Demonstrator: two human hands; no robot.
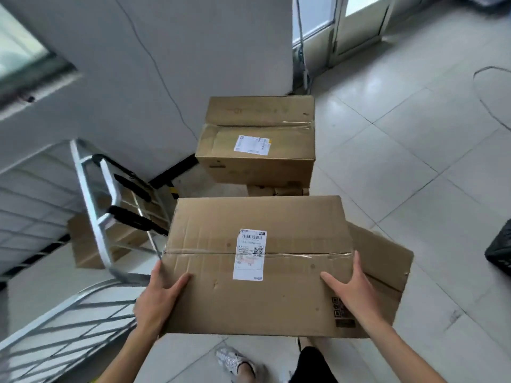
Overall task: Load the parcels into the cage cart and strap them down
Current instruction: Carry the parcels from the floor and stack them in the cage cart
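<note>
I hold a large taped cardboard parcel (276, 297) with a white shipping label, lifted off the floor in front of me. My left hand (157, 297) grips its near left edge and my right hand (351, 291) grips its near right edge. The metal cage cart (96, 205) stands to the left, with black straps (132, 219) hanging across its frame and a cardboard box (83, 244) inside. Another flat parcel (387, 261) lies on the floor under the held one's right side. A stack of labelled parcels (257, 150) stands ahead by the wall.
A white wall corner rises behind the stack. A grey wire side panel of the cart (63, 324) stretches across the lower left. A black object (500, 250) sits at the right edge. A cable loops on the tiled floor (414, 150). My shoe (235, 360) shows below.
</note>
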